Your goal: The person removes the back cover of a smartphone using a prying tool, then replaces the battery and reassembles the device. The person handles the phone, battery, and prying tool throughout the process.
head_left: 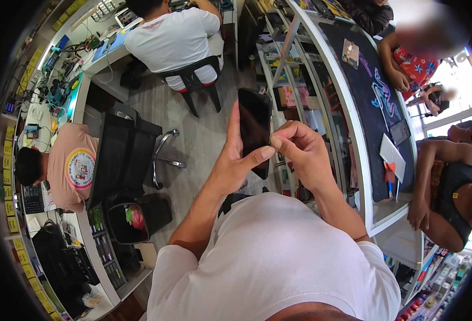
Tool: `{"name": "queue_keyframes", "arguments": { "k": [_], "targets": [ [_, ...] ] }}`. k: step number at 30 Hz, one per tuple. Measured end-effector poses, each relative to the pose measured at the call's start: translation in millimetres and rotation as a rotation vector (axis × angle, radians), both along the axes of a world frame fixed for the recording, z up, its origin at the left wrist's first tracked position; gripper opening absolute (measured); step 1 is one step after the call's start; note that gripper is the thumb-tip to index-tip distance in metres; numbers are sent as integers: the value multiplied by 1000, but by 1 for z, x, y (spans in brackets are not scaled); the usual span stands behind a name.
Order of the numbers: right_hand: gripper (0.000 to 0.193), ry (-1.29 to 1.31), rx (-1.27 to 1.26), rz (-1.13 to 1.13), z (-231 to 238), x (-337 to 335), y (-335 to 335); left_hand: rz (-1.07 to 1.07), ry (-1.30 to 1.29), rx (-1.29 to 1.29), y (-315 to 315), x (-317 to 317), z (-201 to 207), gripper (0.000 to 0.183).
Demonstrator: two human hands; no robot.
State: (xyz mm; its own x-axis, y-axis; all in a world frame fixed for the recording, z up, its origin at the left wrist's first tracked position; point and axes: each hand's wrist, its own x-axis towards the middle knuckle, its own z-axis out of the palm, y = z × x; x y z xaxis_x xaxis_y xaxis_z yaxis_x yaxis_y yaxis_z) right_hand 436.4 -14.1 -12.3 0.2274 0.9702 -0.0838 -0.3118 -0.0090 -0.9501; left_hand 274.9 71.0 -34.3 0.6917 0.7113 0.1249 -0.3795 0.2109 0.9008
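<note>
A black smartphone (pixel 255 119) with a dark screen is held up in front of my chest. My left hand (pixel 236 160) is closed around its left side and lower part, the thumb lying across the front. At the phone's right edge, the thumb and forefinger of my right hand (pixel 304 152) are pinched together. Whatever sits in that pinch, if anything, is too small to make out. The phone's lower end shows below my left thumb.
To my right runs a glass display counter (pixel 365 211) with a dark mat (pixel 348 75) and a white notepad (pixel 392 158) on top. People stand beyond it. On my left are a black office chair (pixel 124 160), a bin (pixel 126 222) and two seated people at cluttered workbenches.
</note>
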Motion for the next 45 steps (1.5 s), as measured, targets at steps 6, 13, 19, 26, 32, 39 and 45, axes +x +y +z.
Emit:
{"name": "queue_keyframes", "arguments": {
  "k": [6, 13, 19, 26, 32, 39, 45],
  "targets": [
    [4, -1, 23, -8, -1, 3, 9, 12, -4, 41, 8, 4, -1, 110],
    [14, 34, 2, 0, -9, 5, 10, 62, -17, 34, 5, 5, -2, 107],
    [39, -28, -28, -8, -18, -2, 11, 302, 226, 192, 0, 9, -6, 105],
    [41, -122, -149, -65, -30, -6, 10, 318, 354, 265, -3, 5, -26, 102],
    [39, -52, -104, -42, -38, -7, 15, 252, 251, 119, -5, -7, -23, 74],
    [37, 117, -172, -73, -52, -17, 21, 82, 11, -347, 2, -21, -30, 67],
    [36, 105, -253, -64, -59, -22, 26, -109, -168, -648, 6, -24, -46, 70]
  ]
}}
